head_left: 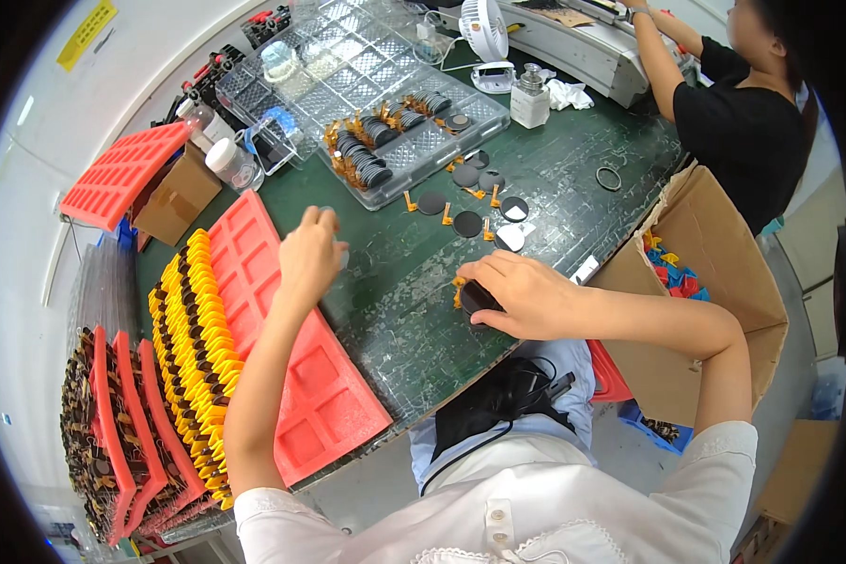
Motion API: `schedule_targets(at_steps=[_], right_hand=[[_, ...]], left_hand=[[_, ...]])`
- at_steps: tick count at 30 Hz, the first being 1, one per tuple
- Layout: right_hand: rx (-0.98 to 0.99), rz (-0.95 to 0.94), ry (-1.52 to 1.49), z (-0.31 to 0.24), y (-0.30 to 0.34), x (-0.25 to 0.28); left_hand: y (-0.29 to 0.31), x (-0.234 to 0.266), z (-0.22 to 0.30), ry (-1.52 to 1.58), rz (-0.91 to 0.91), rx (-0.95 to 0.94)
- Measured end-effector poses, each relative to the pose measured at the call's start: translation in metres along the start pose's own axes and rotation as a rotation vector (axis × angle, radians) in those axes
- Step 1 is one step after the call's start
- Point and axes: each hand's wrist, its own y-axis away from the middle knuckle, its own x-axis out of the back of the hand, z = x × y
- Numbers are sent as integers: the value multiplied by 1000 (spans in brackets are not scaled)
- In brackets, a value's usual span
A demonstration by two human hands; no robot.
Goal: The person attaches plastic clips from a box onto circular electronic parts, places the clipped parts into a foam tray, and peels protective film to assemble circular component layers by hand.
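My right hand (528,299) grips a round black display disc (480,297) with an orange flex tab, low over the green table's near edge. Closed fingers on my left hand (312,252) hold a pale see-through piece (344,256), mostly hidden behind them; it looks thin and rounded. That hand is above the table beside the pink foam tray (324,395). Beyond my right hand lie several loose dark discs (467,224) with orange tabs. A white piece (510,237) lies on or against one of the nearest discs.
A clear compartment box (385,183) holds rows of discs at the back. Yellow holders (193,348) and upright pink trays (132,432) stand at left. A cardboard box (714,282) with coloured pieces stands at right. A bottle (530,99), a fan (484,33) and a co-worker (738,122) are farther back.
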Motion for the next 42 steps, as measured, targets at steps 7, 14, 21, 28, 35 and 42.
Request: schedule_targets(at_steps=[7, 14, 21, 28, 35, 42], right_hand=[[134, 248, 9, -8, -2, 6], [315, 325, 210, -2, -3, 4], [-157, 219, -56, 3, -10, 14], [-207, 65, 427, 47, 3, 4], [-54, -65, -85, 3, -8, 11], [-66, -78, -106, 1, 3, 7]], left_hand=[[7, 44, 103, 662, -233, -191], [2, 27, 111, 715, -145, -204], [5, 46, 109, 786, -128, -79], [5, 19, -11, 695, -438, 296], [13, -13, -37, 460, -394, 332], [9, 5, -1, -38, -142, 149]])
